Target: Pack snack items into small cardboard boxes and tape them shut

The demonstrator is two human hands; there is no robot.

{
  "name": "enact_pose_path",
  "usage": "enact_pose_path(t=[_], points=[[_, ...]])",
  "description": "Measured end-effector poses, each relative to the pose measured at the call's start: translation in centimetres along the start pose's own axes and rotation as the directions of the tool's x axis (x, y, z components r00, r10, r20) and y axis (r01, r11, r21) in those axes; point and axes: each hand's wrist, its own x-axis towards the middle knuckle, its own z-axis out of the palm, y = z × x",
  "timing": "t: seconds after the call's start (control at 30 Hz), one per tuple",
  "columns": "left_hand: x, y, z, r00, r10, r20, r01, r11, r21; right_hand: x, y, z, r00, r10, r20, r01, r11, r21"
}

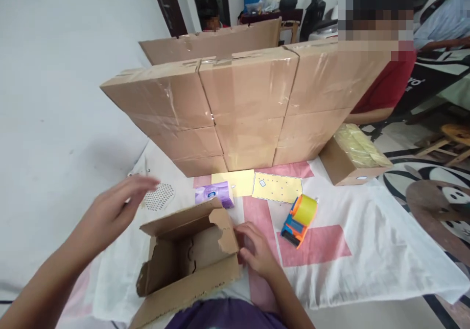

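A small cardboard box (191, 281) sits in front of me with its top flaps up, and its inside looks bare. My right hand (259, 251) holds the box's right end, with fingers and thumb against the cardboard. Off to the left, my left hand (119, 209) hovers above the cloth, apart from the box, its fingers stretched out and nothing in them. Just beyond the box lies a purple tissue packet (215, 193). An orange and blue tape dispenser (295, 226) with a yellow roll lies right of my right hand.
Tall taped cardboard panels (249, 94) stand across the table's back. Two yellow cards (278, 187) lie before them. A taped carton (358, 155) stands at the right. A person in a red sleeve (391, 86) is behind the panels. A white wall (66, 99) bounds the left.
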Motion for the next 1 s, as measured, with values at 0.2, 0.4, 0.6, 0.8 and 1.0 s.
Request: enact_pose_path(t=[0.2, 0.4, 0.6, 0.8, 1.0], points=[[-15.8, -2.0, 4.1, 0.930, -0.368, 0.002, 0.361, 0.909, -0.208, 7.9, -0.6, -3.4, 0.983, 0.037, -0.180, -0.070, 0.982, -0.178], [-16.0, 0.0, 6.7, 0.816, -0.443, 0.371, 0.537, 0.818, -0.204, 15.8, 1.6, -2.1, 0.970, 0.098, 0.221, -0.027, 0.952, -0.306], [-14.3, 0.4, 7.6, 0.857, -0.426, 0.289, 0.497, 0.831, -0.251, 13.3, 1.4, -0.4, 0.987, 0.054, -0.152, -0.079, 0.983, -0.168], [-14.1, -0.8, 9.3, 0.840, -0.529, 0.121, 0.507, 0.685, -0.523, 9.5, 0.6, -2.5, 0.804, 0.041, -0.593, -0.072, 0.997, -0.029], [-14.7, -1.3, 9.8, 0.817, -0.574, -0.055, 0.473, 0.721, -0.506, 7.4, 3.6, -0.7, 0.689, 0.117, -0.715, -0.172, 0.985, -0.005]])
